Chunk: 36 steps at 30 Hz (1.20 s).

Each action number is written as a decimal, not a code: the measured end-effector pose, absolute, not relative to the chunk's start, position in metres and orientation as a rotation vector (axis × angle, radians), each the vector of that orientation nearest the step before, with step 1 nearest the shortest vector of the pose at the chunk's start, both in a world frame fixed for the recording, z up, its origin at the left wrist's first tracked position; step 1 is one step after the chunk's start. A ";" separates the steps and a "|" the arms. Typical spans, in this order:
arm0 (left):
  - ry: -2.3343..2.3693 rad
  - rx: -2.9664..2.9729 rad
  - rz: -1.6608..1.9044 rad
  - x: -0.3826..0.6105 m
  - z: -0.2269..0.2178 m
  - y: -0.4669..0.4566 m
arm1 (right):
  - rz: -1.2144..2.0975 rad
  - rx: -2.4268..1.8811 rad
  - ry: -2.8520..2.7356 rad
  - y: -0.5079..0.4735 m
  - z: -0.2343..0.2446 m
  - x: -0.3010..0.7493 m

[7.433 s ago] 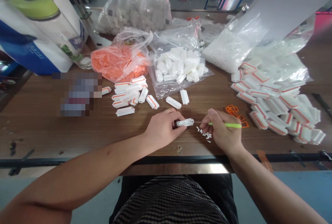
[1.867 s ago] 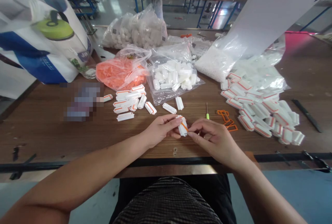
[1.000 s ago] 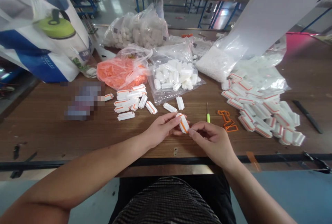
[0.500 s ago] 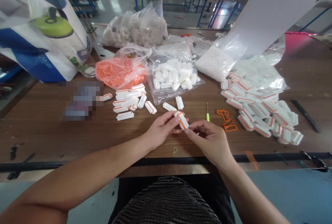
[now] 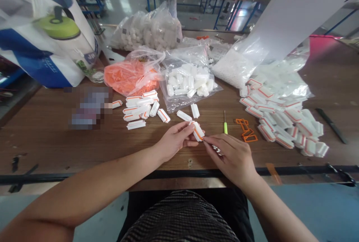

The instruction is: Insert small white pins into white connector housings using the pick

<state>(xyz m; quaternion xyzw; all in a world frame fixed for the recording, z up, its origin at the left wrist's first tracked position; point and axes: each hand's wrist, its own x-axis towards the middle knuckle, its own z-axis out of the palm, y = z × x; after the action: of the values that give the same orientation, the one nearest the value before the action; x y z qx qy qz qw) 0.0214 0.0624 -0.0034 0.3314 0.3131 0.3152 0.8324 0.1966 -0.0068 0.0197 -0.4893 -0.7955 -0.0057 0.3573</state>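
My left hand (image 5: 174, 142) pinches a small white plastic block with an orange strip (image 5: 198, 131) just above the wooden table (image 5: 47, 141). My right hand (image 5: 231, 156) is closed beside it, fingertips touching the block's lower end. A green-handled pick (image 5: 224, 122) lies on the table just beyond my right hand. A few orange frames (image 5: 244, 129) lie to its right.
A group of white-and-orange blocks (image 5: 140, 108) lies to the left, a large heap of them (image 5: 283, 117) to the right. Bags of orange parts (image 5: 129, 77), white blocks (image 5: 189, 81) and white pellets (image 5: 238, 68) stand behind. A printed bag (image 5: 47, 36) is at far left.
Seconds ago my right hand worked the green pick at the block; the pick now lies on the table. Since then both hands have stayed on the block, turning it slightly.
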 end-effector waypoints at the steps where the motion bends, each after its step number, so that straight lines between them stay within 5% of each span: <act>1: 0.671 0.712 0.661 0.021 -0.003 0.062 | -0.045 -1.247 -2.108 -0.007 0.021 0.198; 20: 0.785 0.771 0.637 0.024 0.004 0.058 | -0.420 -1.320 -2.135 -0.006 0.018 0.187; 29: 0.709 0.836 0.615 0.021 0.002 0.059 | 0.003 -1.351 -2.076 -0.005 0.025 0.194; 36: 0.711 0.833 0.600 0.021 0.002 0.058 | -0.133 -1.305 -2.208 -0.005 0.027 0.197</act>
<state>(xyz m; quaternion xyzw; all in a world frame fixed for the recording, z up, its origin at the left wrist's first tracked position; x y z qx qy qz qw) 0.0211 0.0583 0.0016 0.3899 0.3328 0.2810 0.8113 0.1974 -0.0054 0.0272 -0.4875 -0.8246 -0.0496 0.2828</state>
